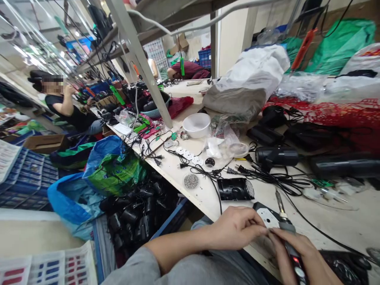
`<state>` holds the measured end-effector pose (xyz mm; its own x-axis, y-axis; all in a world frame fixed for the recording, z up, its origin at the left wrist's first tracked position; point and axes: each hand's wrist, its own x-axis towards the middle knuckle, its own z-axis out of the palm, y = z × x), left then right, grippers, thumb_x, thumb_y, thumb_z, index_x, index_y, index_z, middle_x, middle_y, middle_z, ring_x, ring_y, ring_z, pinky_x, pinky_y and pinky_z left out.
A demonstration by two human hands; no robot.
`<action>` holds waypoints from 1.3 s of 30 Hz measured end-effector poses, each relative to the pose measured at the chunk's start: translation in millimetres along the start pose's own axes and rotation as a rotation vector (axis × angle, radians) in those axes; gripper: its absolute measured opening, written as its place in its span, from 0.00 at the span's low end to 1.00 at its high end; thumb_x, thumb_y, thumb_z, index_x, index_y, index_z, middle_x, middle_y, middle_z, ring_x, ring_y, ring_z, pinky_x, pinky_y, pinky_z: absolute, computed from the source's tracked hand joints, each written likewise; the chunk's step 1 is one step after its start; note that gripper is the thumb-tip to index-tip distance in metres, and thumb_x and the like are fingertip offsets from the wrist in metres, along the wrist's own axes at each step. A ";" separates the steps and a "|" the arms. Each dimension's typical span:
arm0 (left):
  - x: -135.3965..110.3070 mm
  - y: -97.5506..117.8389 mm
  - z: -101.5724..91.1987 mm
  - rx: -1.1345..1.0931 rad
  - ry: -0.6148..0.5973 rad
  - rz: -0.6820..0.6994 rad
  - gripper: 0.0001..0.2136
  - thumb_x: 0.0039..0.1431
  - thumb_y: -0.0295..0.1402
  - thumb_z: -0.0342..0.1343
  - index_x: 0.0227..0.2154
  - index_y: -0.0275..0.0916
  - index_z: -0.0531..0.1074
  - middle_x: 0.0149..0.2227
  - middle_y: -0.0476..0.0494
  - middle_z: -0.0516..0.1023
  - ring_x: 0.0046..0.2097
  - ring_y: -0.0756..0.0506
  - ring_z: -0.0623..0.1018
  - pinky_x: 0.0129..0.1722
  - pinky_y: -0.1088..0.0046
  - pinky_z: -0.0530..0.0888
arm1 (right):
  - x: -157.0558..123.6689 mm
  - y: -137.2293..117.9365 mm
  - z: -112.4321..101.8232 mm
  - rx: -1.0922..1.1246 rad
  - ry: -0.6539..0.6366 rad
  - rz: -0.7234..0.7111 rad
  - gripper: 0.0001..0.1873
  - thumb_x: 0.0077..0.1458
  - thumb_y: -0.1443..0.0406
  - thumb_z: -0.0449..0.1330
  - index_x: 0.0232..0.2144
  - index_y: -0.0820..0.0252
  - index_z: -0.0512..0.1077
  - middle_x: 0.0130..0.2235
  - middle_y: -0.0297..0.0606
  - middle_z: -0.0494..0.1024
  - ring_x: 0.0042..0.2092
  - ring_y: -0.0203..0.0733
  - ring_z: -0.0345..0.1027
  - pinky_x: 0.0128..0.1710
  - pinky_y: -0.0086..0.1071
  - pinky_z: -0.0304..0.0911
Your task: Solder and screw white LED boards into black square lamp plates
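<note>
My right hand (311,255) is wrapped round a soldering iron (289,229) with a dark handle and a small red light; its metal tip points up and away from me. My left hand (237,227) has thumb and fingers pinched together, meeting the right fingertips; whatever is in the pinch is too small or hidden to name. Just beyond the fingers lies a black plastic housing with a white plate (267,217) in it, partly covered by my hands. Further left, a black cylindrical housing (233,189) with a grille end lies on the bench.
A dish of small screws (190,181), white discs (190,155), a white bowl (196,126) and tangled black cables (267,178) lie on the bench (175,174). Black appliance bodies (276,155) line the right side. Below left are bags and a pile of black parts (136,213). A co-worker (68,103) sits further along.
</note>
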<state>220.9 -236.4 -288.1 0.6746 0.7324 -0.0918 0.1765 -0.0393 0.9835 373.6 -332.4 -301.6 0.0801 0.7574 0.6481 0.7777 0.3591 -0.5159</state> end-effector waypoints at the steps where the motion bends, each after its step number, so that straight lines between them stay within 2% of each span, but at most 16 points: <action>1: 0.2 -0.8 0.2 0.004 0.003 0.010 0.05 0.59 0.33 0.61 0.31 0.38 0.78 0.27 0.48 0.76 0.30 0.50 0.73 0.31 0.77 0.70 | -0.5 -0.6 3.0 0.005 0.022 -0.001 0.14 0.62 0.70 0.61 0.50 0.58 0.72 0.39 0.40 0.79 0.36 0.42 0.76 0.41 0.35 0.71; 5: -1.5 -7.0 -3.3 0.002 -0.022 0.004 0.07 0.61 0.36 0.60 0.33 0.38 0.80 0.30 0.46 0.78 0.30 0.50 0.74 0.30 0.77 0.71 | -2.5 -1.8 14.6 0.030 0.091 0.019 0.14 0.61 0.75 0.60 0.47 0.58 0.73 0.36 0.39 0.78 0.35 0.41 0.76 0.39 0.32 0.72; 8: -0.7 -11.1 -10.9 0.062 -0.061 0.042 0.09 0.62 0.37 0.60 0.32 0.37 0.81 0.29 0.45 0.79 0.29 0.49 0.75 0.31 0.75 0.72 | 1.6 -2.7 16.0 0.018 0.075 0.019 0.14 0.61 0.77 0.58 0.46 0.59 0.72 0.34 0.38 0.77 0.34 0.39 0.74 0.36 0.31 0.71; 12: 3.2 -15.4 -24.1 0.231 -0.003 0.117 0.09 0.63 0.35 0.59 0.30 0.38 0.79 0.29 0.45 0.77 0.32 0.48 0.75 0.34 0.74 0.71 | 13.3 3.3 5.7 -0.088 0.111 0.054 0.15 0.59 0.78 0.60 0.46 0.58 0.72 0.35 0.39 0.76 0.36 0.39 0.73 0.39 0.31 0.71; 14: 6.4 -16.7 -30.5 0.280 0.037 0.132 0.09 0.64 0.34 0.57 0.30 0.38 0.77 0.28 0.46 0.75 0.31 0.49 0.74 0.32 0.75 0.69 | 18.7 10.3 -0.5 -0.131 0.140 0.082 0.14 0.60 0.76 0.61 0.46 0.58 0.73 0.36 0.39 0.77 0.36 0.40 0.73 0.39 0.32 0.72; 16: 10.5 -15.3 -35.6 0.317 0.080 0.165 0.08 0.65 0.34 0.56 0.30 0.38 0.75 0.28 0.48 0.73 0.30 0.49 0.72 0.30 0.75 0.68 | 21.1 17.4 -4.9 -0.139 0.108 0.106 0.11 0.62 0.72 0.61 0.46 0.57 0.74 0.36 0.38 0.77 0.35 0.40 0.74 0.38 0.32 0.72; 20: 18.2 -2.7 -38.0 0.368 0.164 0.300 0.07 0.67 0.33 0.55 0.32 0.38 0.73 0.31 0.48 0.72 0.32 0.50 0.71 0.32 0.75 0.68 | 12.8 21.8 -9.0 -0.075 -0.018 0.159 0.16 0.66 0.69 0.57 0.55 0.57 0.72 0.39 0.40 0.79 0.38 0.40 0.76 0.41 0.33 0.74; 23: 19.4 4.1 -32.1 0.427 0.201 0.425 0.07 0.69 0.32 0.53 0.34 0.39 0.71 0.34 0.46 0.73 0.36 0.49 0.73 0.36 0.73 0.70 | 0.2 14.5 -9.9 -0.075 0.012 0.165 0.18 0.65 0.70 0.58 0.56 0.56 0.71 0.40 0.41 0.78 0.38 0.40 0.76 0.42 0.33 0.74; 26: 15.4 -1.6 -22.2 0.447 0.109 0.437 0.07 0.70 0.31 0.51 0.34 0.39 0.70 0.33 0.46 0.72 0.37 0.48 0.73 0.38 0.72 0.71 | -9.0 4.9 -7.1 -0.107 0.084 0.195 0.16 0.63 0.71 0.60 0.52 0.55 0.73 0.39 0.40 0.77 0.38 0.41 0.75 0.40 0.33 0.73; 28: 11.3 -8.9 -16.0 0.425 0.022 0.372 0.09 0.71 0.33 0.50 0.34 0.39 0.70 0.33 0.46 0.72 0.36 0.48 0.73 0.38 0.72 0.71 | -11.0 -0.1 -1.9 -0.079 0.098 0.223 0.16 0.62 0.71 0.61 0.52 0.55 0.72 0.39 0.40 0.77 0.38 0.41 0.75 0.39 0.34 0.74; 31: 7.0 -14.5 -10.4 0.365 -0.049 0.285 0.10 0.71 0.36 0.50 0.34 0.39 0.71 0.33 0.46 0.73 0.37 0.47 0.73 0.38 0.72 0.71 | -8.4 -4.7 8.9 0.014 0.100 0.215 0.17 0.61 0.72 0.62 0.51 0.56 0.71 0.37 0.38 0.76 0.36 0.39 0.74 0.37 0.31 0.73; 35: 8.9 -10.5 -10.4 0.312 -0.116 0.274 0.11 0.71 0.36 0.50 0.34 0.39 0.73 0.33 0.46 0.74 0.36 0.47 0.73 0.38 0.73 0.71 | -2.7 -5.3 19.8 0.038 0.131 0.153 0.17 0.60 0.77 0.59 0.48 0.56 0.71 0.34 0.35 0.75 0.32 0.36 0.71 0.33 0.28 0.70; 39: 13.8 -11.6 -15.2 0.307 -0.152 0.245 0.11 0.69 0.38 0.54 0.33 0.39 0.76 0.31 0.46 0.77 0.34 0.48 0.75 0.37 0.73 0.72 | -2.4 0.1 16.7 -0.023 0.166 0.178 0.14 0.61 0.76 0.58 0.46 0.56 0.72 0.33 0.35 0.74 0.33 0.37 0.71 0.34 0.29 0.70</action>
<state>217.3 -215.5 -298.4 0.8172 0.5686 0.0944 0.1874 -0.4170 0.8894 363.1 -325.0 -312.6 0.3172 0.7069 0.6321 0.7557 0.2142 -0.6188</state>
